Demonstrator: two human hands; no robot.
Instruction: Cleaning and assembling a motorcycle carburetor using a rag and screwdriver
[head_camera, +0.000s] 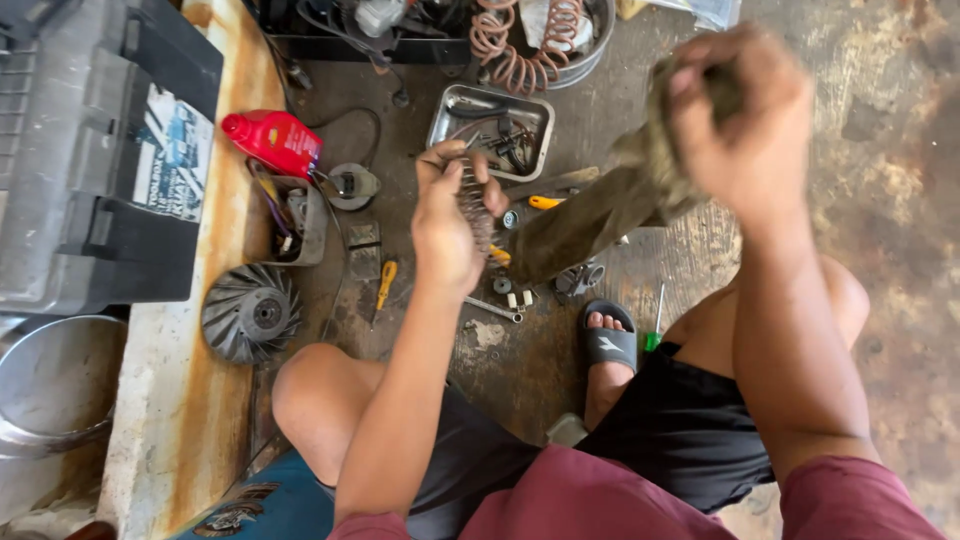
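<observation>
A red bottle (272, 140) is lying just left of the metal tray (444, 112), which is holding small dark parts. Below the bottle, a grey finned fan wheel (250, 312) is resting, and above the tray an orange coiled hose (520, 45) is curling inside a round tub.

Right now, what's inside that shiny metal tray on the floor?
The metal tray holds a jumble of small dark metal parts and wires. Anything underneath the pile is covered, so I can't tell what lies at the bottom.

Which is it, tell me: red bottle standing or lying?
Lying: the red bottle rests on its side on the floor, cap pointing left, beside the metal tray.
</observation>
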